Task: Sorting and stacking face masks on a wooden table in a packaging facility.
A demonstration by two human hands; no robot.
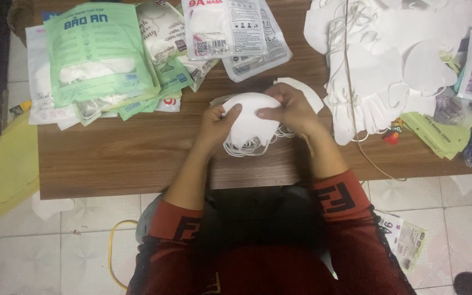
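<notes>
A small stack of white face masks (249, 121) with dangling ear loops rests on the brown wooden table (127, 158), held between both hands. My left hand (217, 123) grips the stack's left edge, thumb on top. On the right side my right hand (290, 109) presses it, fingers spread over the top. Another white mask (307, 90) lies just behind my right hand.
Green and clear packets of masks (99, 54) are piled at the back left, more clear packets (230, 27) at the back centre. A big heap of loose white masks (389, 60) fills the back right, beside flat green bags (438, 134). A thin cord (356, 136) runs across the table.
</notes>
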